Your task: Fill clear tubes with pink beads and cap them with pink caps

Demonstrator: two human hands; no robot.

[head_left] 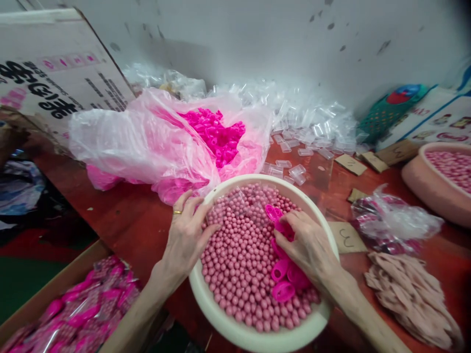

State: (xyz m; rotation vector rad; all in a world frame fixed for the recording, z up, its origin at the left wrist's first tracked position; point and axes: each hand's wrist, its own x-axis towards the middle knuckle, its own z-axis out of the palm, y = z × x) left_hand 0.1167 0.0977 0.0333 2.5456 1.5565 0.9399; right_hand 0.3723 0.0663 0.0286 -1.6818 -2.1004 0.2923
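A cream bowl (235, 329) full of small pink beads (239, 260) sits at the table's near edge. My left hand (186, 235), a gold ring on one finger, rests on the bowl's left rim and pinches a small clear plastic tube (235, 202) over the beads. My right hand (307, 245) reaches into the bowl from the right, its fingers closed on bright pink plastic rings (281, 228). More of those pink rings (285, 279) lie on the beads just under that hand.
A clear bag of bright pink rings (217, 135) lies behind the bowl, with a heap of clear tubes (309, 127) beyond. Right: a second bowl of beads (441, 176), a small bag (390, 220), pink strips (412, 294), numbered cardboard tags (346, 238). Lower left: a carton of packed pink items (81, 309).
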